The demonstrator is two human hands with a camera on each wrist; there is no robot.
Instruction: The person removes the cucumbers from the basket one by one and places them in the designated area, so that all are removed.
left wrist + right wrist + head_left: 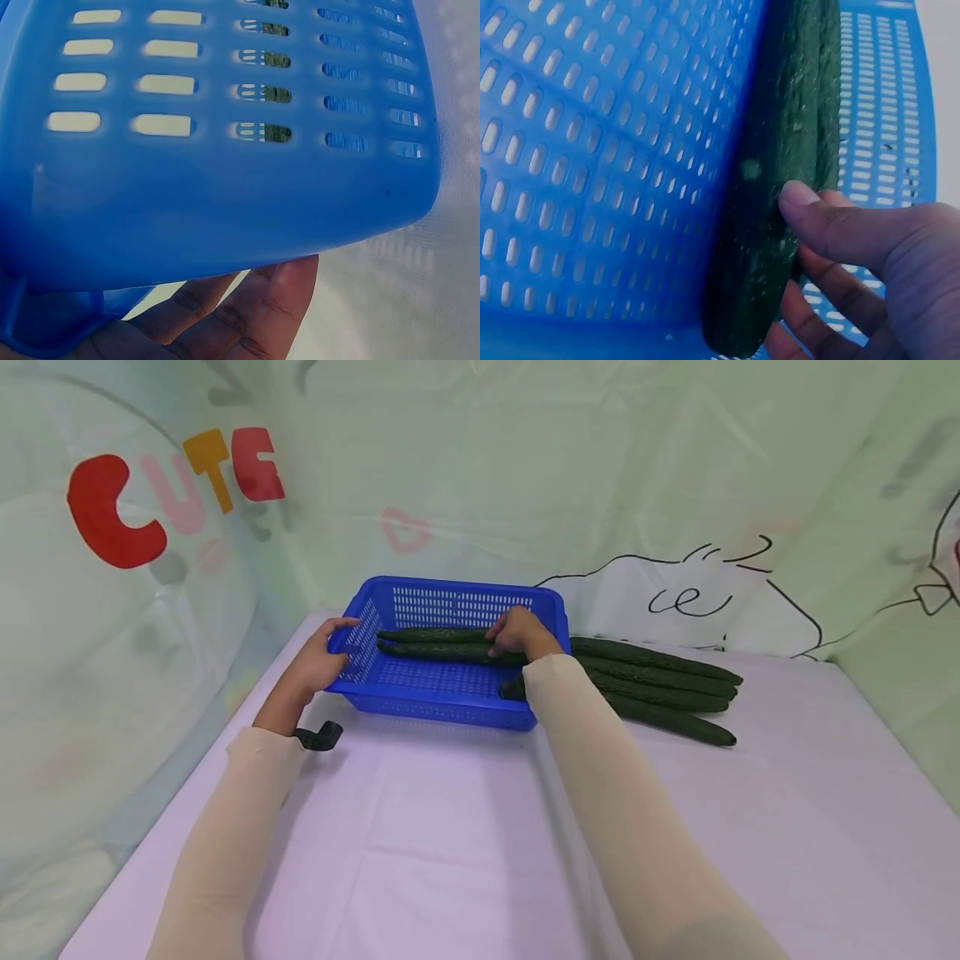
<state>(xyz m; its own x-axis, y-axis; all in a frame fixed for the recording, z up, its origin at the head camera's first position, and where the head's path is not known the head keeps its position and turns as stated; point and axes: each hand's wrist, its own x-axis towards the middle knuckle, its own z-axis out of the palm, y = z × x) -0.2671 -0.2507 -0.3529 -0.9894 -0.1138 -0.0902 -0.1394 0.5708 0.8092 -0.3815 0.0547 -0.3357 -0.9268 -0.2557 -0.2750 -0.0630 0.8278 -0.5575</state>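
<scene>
A blue perforated plastic basket [442,700] stands near the back of the table with two long dark green cucumbers lying lengthwise in it. My left hand [318,660] grips its left end, and the left wrist view shows fingertips [296,289] at the basket's outer edge. Inside the basket, my right hand [521,631] pinches the nearer cucumber [442,651] close to its right end. In the right wrist view the thumb lies on top of that cucumber [757,225], with the other fingers along its side. The farther cucumber [435,634] runs right beside it.
Several more cucumbers [660,678] lie on the table to the right of the basket. A pale cloth [442,827] covers the table. Fabric walls [480,468] enclose the back and sides, the left one carrying coloured letters [116,510].
</scene>
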